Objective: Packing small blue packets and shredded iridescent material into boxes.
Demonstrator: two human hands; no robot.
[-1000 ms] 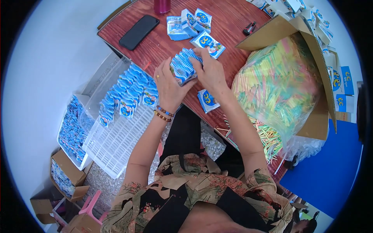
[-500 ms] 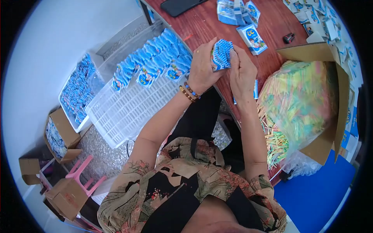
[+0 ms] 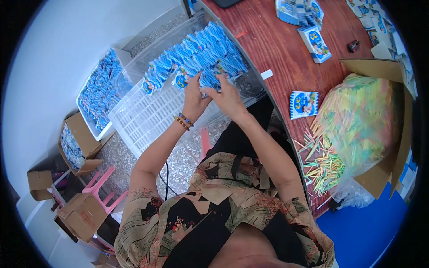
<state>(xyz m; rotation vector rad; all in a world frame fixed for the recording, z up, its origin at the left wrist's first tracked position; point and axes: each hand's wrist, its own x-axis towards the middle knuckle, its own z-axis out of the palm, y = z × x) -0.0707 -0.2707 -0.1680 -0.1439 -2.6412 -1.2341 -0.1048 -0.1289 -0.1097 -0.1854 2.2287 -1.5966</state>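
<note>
A small stack of blue-and-white striped packets [image 3: 209, 81] is held between my left hand [image 3: 195, 99] and my right hand [image 3: 229, 99]. My fingers close on it from both sides, over a white slatted plastic crate [image 3: 145, 117]. Rows of the same packets [image 3: 192, 50] stand pressed together in the crate, right beyond my fingertips. Where the stack touches these rows is hard to make out. On the red-brown table to the right lies a single flat packet [image 3: 304, 105], with another packet [image 3: 315, 43] farther back.
Loose coloured paper sticks [image 3: 325, 167] spill from a bagged heap in an open cardboard box [image 3: 373, 66] at the right. A packet pile [image 3: 298, 12] and a small dark object [image 3: 353, 46] lie at the back. Left stand a white tub [image 3: 83, 107] of packets and a pink stool [image 3: 96, 190].
Both hands have carried the packet stack left, from the table edge to over the crate. My view has shifted, and the flat packet my right arm covered now shows.
</note>
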